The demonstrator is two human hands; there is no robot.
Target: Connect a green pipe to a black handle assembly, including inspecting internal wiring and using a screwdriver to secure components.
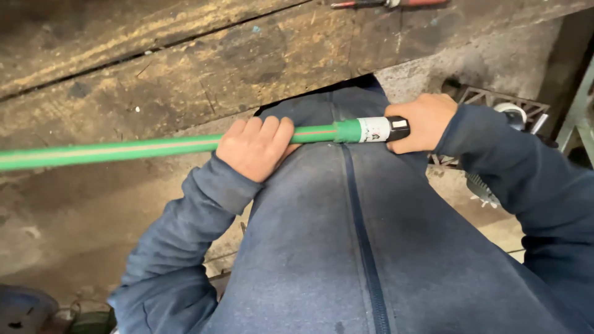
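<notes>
A long green plastic pipe point(111, 150) with a pale stripe runs level from the left edge to the middle of the view, across my blue-clad lap. My left hand point(255, 147) is wrapped over the pipe near its right end. A green coupling with a white label point(365, 130) and a black end sits on that end. My right hand point(422, 121) grips the black end of the fitting, fingers closed around it.
A worn, stained wooden workbench point(204, 68) fills the upper view, with a red-handled tool point(387, 3) at its far edge. A metal grate point(495, 102) and a white round part point(511, 111) lie at the right. Dusty concrete floor point(68, 229) is at the lower left.
</notes>
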